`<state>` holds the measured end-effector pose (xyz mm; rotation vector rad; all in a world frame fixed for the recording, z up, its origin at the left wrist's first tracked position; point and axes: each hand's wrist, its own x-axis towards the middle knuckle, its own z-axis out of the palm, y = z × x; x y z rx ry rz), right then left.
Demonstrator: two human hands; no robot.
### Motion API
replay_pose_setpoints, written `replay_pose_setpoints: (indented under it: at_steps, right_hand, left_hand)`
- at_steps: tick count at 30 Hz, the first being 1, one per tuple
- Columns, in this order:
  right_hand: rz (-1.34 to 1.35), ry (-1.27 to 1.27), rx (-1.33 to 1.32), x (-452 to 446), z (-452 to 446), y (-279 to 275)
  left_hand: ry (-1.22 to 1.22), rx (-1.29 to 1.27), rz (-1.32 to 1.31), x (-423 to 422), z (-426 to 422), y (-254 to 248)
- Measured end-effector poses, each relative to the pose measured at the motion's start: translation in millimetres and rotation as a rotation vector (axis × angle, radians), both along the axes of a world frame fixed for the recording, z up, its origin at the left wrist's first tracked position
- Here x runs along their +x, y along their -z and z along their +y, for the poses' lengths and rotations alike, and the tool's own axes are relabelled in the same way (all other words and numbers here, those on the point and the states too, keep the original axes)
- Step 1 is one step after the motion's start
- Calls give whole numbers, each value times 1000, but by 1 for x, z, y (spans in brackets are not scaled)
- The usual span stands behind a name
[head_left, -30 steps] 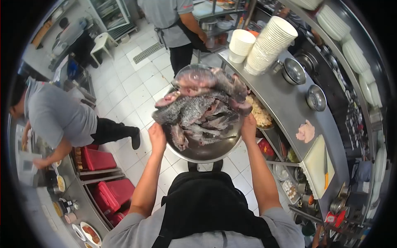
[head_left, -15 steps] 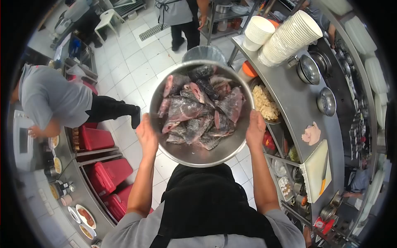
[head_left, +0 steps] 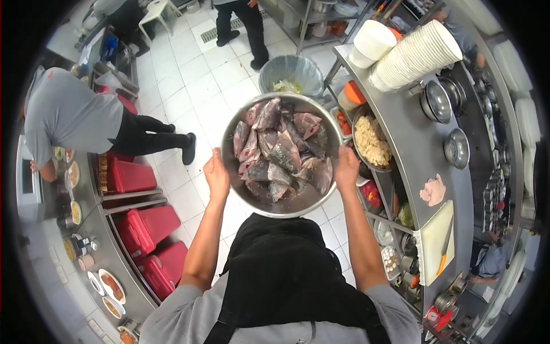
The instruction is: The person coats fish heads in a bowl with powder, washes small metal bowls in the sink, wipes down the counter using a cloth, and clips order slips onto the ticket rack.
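Observation:
Between my hands, in front of my black apron, is a large round metal bowl (head_left: 246, 200). Chunks of raw fish (head_left: 281, 152) with dark scaly skin and pink flesh fill much of it. My left hand (head_left: 216, 175) is closed on the bowl's left rim. On the opposite rim my right hand (head_left: 347, 167) grips in the same way, its fingers partly hidden behind the metal. Just beyond the bowl's far edge stands a bin with a clear liner (head_left: 292, 74), some pale scraps inside.
At right, a steel counter (head_left: 409, 137) bears stacked white tubs (head_left: 415, 57), metal bowls, and a cutting board (head_left: 432, 246) with a knife (head_left: 444, 249). Below sits a bowl of pale chopped food (head_left: 371, 142). A person (head_left: 74, 114) leans over the left counter, above red bins (head_left: 152, 223).
The fish pieces have shifted and turned over inside the bowl. The lined bin shows more fully beyond it. The person at the back has stepped, and the person at left has moved their legs.

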<state>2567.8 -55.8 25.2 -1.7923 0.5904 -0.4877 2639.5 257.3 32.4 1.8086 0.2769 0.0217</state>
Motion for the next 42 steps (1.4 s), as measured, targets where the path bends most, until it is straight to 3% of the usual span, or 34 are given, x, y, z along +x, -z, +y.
replay_pose_setpoints:
  at_steps: [2, 4, 7, 10, 12, 14, 16, 18, 20, 22, 24, 30, 33, 35, 38, 42]
  right_hand:
    - [-41, -9, -151, -8, -4, -24]
    - [-68, -6, -111, -12, -3, -35]
    - [-60, -7, -62, -4, -1, -8]
    - [-49, 16, -67, 6, 7, 17]
    - [-28, 40, 147, 5, 23, 25]
    - [78, 12, 110, -11, 28, 68]
    - [232, -41, 136, -25, 42, 74]
    - [272, -53, 205, -29, 57, 67]
    - [221, -182, 156, -34, 65, 89]
    - [299, -264, 207, -32, 72, 93]
    - [319, -313, 244, -22, 79, 85]
    - [336, -431, 315, -8, 102, 81]
    - [281, -509, 317, 13, 113, 89]
    - [259, -592, 313, 25, 117, 93]
    - [237, -642, 302, 45, 114, 119]
    - [422, -697, 468, 67, 97, 121]
  left_hand:
    - [-6, 6, -96, 0, 1, -22]
    - [-15, -176, -105, -6, -8, -54]
    - [-18, -52, -173, 5, 2, 23]
    - [5, 137, -130, 9, 4, 36]
    - [-66, -84, 27, 6, 4, 41]
    - [-7, 136, 12, -8, 28, 60]
    - [23, 249, 247, -33, 62, 79]
    - [94, 118, 311, -57, 57, 34]
    - [165, -126, 441, -79, 88, 43]
    - [152, -184, 558, -95, 101, 37]
    - [5, -361, 679, -105, 109, 38]
    - [-103, -309, 611, -129, 141, 54]
    - [-186, -429, 600, -119, 147, 58]
    - [-55, -417, 697, -109, 154, 67]
    - [-49, -511, 886, -100, 153, 85]
    - [-132, -447, 795, -113, 152, 126]
